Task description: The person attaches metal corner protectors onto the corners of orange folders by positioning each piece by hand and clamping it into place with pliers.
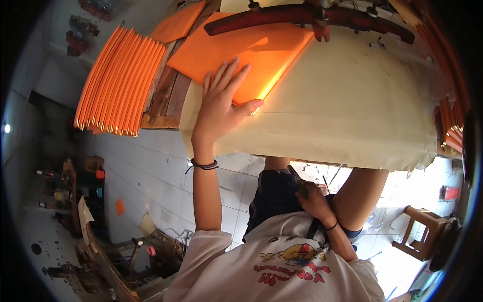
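My left hand (221,103) lies flat on an orange flat piece (251,50), fingers spread. Its thumb rests by the near corner, beside the shiny folded edge. The orange piece lies on a table covered with tan paper (352,116), partly under a dark red curved bar (261,22). Down at my lap, my right hand (317,201) is closed round a slim tool (297,174) with a greenish handle. The tool's exact kind is not clear.
A row of orange flat pieces (118,83) stands at the table's left, with another orange piece (178,22) behind. More orange pieces (453,121) stand at far right. A wooden stool (420,231) is on the tiled floor at right; machinery (146,256) stands at lower left.
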Demonstrator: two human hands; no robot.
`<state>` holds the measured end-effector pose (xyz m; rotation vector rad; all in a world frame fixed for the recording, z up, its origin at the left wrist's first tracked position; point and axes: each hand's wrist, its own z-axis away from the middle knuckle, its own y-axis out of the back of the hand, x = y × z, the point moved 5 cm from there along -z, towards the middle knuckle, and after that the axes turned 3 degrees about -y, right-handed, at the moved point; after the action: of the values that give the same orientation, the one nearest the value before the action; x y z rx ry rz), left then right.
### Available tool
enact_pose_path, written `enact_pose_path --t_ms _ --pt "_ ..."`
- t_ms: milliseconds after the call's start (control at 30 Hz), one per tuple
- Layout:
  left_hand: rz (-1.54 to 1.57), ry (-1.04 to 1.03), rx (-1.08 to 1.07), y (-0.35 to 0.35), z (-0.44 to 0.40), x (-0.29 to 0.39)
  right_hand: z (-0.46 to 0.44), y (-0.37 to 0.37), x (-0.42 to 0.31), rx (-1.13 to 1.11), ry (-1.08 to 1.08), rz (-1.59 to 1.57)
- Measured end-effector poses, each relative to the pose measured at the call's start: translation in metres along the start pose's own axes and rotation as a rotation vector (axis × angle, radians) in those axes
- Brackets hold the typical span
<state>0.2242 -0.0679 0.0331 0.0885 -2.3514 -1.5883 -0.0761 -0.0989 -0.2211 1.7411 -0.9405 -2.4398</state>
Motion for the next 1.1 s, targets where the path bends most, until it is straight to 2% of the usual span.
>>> enact_pose_path --t_ms 200,333,433,633,800,1000,1100 --pt "0.043 -0.103 0.018 0.002 0.002 0.001 0.002 -0.003 0.0 -0.061 -0.039 0.036" --pt "0.029 -0.095 0.063 0.005 0.002 0.001 -0.001 0.002 -0.009 -0.132 -0.129 0.056" --pt "0.044 -0.086 0.11 0.009 0.009 0.008 0.0 -0.001 -0.003 -0.099 -0.128 0.075" --pt "0.122 -0.146 0.202 0.016 0.015 0.012 0.005 -0.003 -0.004 -0.072 -0.05 0.166" --pt "0.112 -0.229 0.225 0.016 0.015 0.01 0.008 0.003 -0.011 -0.117 -0.036 0.084" --pt "0.071 -0.203 0.228 0.019 0.014 0.029 0.005 0.001 -0.009 -0.062 0.075 0.143" --pt "-0.002 -0.286 0.353 0.015 0.013 0.047 0.009 0.004 -0.017 -0.092 0.055 0.121"
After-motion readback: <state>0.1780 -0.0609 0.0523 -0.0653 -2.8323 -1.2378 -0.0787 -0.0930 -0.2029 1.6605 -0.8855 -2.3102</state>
